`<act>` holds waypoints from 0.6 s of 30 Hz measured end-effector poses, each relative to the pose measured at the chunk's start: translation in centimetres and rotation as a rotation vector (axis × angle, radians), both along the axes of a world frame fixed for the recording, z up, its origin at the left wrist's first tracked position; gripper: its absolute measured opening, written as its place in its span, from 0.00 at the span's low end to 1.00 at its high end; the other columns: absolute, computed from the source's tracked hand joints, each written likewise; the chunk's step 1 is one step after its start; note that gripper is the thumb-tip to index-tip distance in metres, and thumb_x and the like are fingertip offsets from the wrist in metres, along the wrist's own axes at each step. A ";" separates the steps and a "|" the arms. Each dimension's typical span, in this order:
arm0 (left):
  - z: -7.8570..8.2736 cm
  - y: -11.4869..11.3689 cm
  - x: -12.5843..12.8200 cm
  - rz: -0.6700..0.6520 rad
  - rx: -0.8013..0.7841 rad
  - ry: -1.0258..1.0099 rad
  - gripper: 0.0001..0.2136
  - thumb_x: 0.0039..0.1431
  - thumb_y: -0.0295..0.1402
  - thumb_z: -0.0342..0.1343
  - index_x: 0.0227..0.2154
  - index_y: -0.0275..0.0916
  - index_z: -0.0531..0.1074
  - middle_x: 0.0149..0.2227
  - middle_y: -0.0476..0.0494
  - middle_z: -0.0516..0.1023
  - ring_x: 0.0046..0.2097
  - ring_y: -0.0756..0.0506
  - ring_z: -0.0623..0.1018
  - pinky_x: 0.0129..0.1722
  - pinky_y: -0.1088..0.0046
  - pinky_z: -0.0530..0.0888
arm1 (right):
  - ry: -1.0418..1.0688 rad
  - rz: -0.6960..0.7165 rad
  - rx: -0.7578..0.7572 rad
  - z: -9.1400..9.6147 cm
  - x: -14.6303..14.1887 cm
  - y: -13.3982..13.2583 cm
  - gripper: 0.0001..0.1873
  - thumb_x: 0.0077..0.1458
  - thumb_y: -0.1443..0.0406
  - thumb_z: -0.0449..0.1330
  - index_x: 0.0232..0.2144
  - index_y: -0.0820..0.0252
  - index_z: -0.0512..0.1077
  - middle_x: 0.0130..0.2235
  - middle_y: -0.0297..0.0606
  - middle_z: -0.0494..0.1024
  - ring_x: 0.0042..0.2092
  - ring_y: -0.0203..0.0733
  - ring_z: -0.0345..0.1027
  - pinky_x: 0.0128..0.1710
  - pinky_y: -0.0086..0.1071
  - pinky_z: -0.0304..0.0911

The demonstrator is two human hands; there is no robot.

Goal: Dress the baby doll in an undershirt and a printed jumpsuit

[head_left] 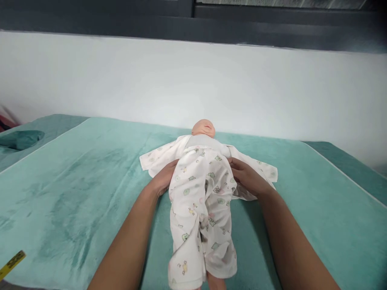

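Trousers (pixel 190 193) sit straighter if our left hand (pixel 164 178) and right hand (pixel 247 176) work evenly alongside; we cannot tell their opening or hold.

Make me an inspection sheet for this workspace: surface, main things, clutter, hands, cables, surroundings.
Surface: green covering, creased, with darker patches.
Main things: doll lying face up; patterned trousers over its legs; matching top with sleeves spread to either side.
Clutter: yellow-and-black strip at the picture's lower left edge.
Hands: left hand and right hand flank the trousers' upper part, partly hidden; grip unclear.
Cables: nothing seen.
Surroundings: white wall behind, dark frame above.
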State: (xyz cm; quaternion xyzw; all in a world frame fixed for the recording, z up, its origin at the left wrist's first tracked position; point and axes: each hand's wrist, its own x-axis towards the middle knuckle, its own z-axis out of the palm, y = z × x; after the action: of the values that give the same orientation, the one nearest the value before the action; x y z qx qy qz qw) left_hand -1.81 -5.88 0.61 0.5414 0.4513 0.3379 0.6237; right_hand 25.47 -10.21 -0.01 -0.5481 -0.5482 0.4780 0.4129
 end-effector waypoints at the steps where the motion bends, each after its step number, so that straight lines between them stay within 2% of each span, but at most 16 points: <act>1: 0.0 0.0 0.0 0.001 -0.014 -0.018 0.21 0.51 0.42 0.62 0.47 0.41 0.76 0.50 0.38 0.79 0.52 0.37 0.75 0.48 0.64 0.74 | 0.022 -0.002 0.001 0.0 -0.1 -0.1 0.17 0.48 0.55 0.63 0.37 0.58 0.72 0.34 0.36 0.77 0.35 0.42 0.68 0.30 0.31 0.62; 5: -0.1 -0.3 0.5 0.003 -0.071 -0.123 0.21 0.51 0.40 0.63 0.48 0.40 0.76 0.49 0.37 0.79 0.50 0.36 0.77 0.47 0.61 0.75 | 0.104 -0.047 0.019 -0.4 -0.6 0.0 0.13 0.48 0.57 0.64 0.32 0.58 0.71 0.32 0.34 0.75 0.32 0.39 0.65 0.28 0.30 0.60; 9: -0.3 -0.6 1.3 0.014 -0.193 -0.285 0.17 0.51 0.38 0.63 0.42 0.37 0.78 0.45 0.37 0.81 0.45 0.37 0.79 0.48 0.58 0.76 | 0.163 -0.181 0.098 -1.2 -1.1 0.4 0.12 0.47 0.57 0.64 0.27 0.57 0.67 0.25 0.29 0.68 0.26 0.35 0.58 0.25 0.29 0.54; 12: -0.7 -0.7 1.7 0.052 -0.239 -0.370 0.13 0.51 0.36 0.62 0.39 0.36 0.78 0.42 0.38 0.82 0.44 0.37 0.80 0.48 0.58 0.76 | 0.222 -0.262 0.154 -1.7 -1.4 0.8 0.12 0.45 0.62 0.65 0.25 0.56 0.63 0.24 0.26 0.65 0.25 0.34 0.55 0.24 0.29 0.53; 15: -0.9 -0.8 2.1 0.090 -0.249 -0.413 0.12 0.51 0.35 0.61 0.37 0.35 0.78 0.38 0.38 0.83 0.44 0.36 0.80 0.48 0.58 0.76 | 0.242 -0.318 0.160 -1.5 -1.8 1.1 0.13 0.41 0.64 0.65 0.28 0.54 0.63 0.25 0.27 0.67 0.26 0.36 0.58 0.24 0.30 0.54; 18: -0.5 -1.1 2.3 0.109 -0.238 -0.435 0.11 0.52 0.36 0.59 0.36 0.36 0.78 0.33 0.39 0.82 0.45 0.35 0.79 0.48 0.59 0.76 | 0.188 -0.288 0.243 -1.0 -1.9 0.9 0.14 0.42 0.61 0.65 0.30 0.53 0.64 0.30 0.30 0.73 0.31 0.40 0.64 0.29 0.33 0.60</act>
State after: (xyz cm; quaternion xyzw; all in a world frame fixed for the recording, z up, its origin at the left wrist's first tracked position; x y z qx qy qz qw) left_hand 0.47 -7.01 0.14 0.3537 0.3717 0.4240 0.7463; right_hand 23.60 -9.28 -1.04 -0.5199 -0.4768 0.3935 0.5895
